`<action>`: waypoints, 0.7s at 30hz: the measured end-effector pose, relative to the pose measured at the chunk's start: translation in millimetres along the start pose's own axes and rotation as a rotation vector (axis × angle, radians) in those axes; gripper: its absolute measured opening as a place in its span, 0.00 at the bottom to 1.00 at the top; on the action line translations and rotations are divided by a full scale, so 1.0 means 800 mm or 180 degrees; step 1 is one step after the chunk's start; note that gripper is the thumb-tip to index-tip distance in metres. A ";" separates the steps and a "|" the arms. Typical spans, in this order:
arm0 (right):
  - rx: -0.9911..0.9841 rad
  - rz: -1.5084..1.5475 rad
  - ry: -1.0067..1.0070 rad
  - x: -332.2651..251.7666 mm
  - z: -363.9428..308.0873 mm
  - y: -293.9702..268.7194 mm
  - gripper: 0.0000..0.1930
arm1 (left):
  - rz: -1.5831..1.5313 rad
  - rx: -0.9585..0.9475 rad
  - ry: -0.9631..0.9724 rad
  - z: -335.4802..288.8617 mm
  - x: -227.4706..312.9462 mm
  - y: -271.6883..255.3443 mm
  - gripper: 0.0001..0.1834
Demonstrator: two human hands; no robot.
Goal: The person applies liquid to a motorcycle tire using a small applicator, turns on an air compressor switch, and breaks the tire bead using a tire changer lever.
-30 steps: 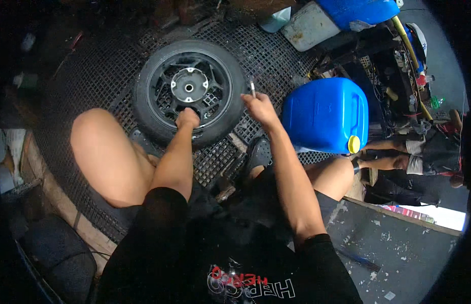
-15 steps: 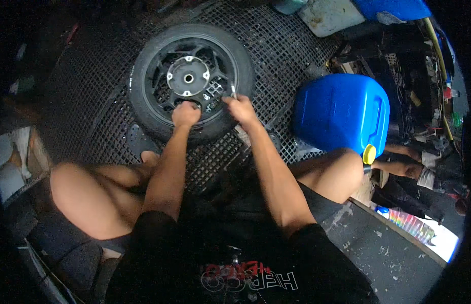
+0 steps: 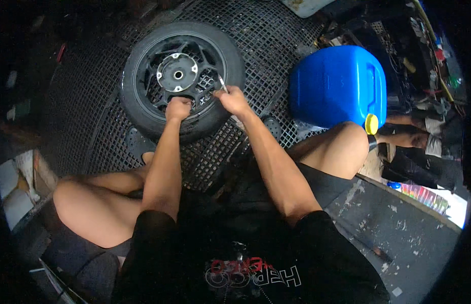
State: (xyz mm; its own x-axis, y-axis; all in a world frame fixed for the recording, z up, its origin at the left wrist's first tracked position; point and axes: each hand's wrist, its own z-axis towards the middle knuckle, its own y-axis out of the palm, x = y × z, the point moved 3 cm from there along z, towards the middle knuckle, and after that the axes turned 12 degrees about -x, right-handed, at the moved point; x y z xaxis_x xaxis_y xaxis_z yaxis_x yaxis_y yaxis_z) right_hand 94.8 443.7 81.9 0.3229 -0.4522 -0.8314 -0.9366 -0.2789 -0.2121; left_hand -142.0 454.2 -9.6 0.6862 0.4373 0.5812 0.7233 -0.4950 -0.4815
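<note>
A wheel with a black tyre (image 3: 137,109) and dark spoked rim lies flat before me, its pale round hub (image 3: 177,74) facing up. My left hand (image 3: 178,109) is closed at the near part of the rim. Its fingers curl by a spoke, and whatever they grip is hidden. Over the near right part of the rim, my right hand (image 3: 233,101) pinches a thin whitish stick (image 3: 222,82) that points up and away. The stick's lower end is hidden in the fingers, so its kind does not show.
Black grid matting (image 3: 268,45) lies under the wheel. To the right stands a blue jerrycan (image 3: 331,88) with a yellow cap (image 3: 371,123), close to my right knee. A clear plastic bottle (image 3: 423,196) lies at the far right. Another person's leg (image 3: 405,133) shows behind the jerrycan.
The wheel and jerrycan sit slightly higher and further left in the picture, as the view has shifted. Both hands stay at the near rim, and the stick now leans more to the left.
</note>
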 end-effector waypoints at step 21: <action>-0.0093 -0.1061 0.0427 -0.006 -0.056 0.007 0.22 | 0.0571 -0.0033 -0.0019 -0.002 0.009 -0.001 0.13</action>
State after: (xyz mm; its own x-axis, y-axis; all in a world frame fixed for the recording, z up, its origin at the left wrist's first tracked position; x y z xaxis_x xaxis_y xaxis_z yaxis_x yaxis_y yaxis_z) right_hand 94.5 406.0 107.8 0.6268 -0.4390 -0.6437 -0.7731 -0.4531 -0.4438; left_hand -137.8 456.9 -3.7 0.8046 0.3457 0.4828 0.5884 -0.5731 -0.5704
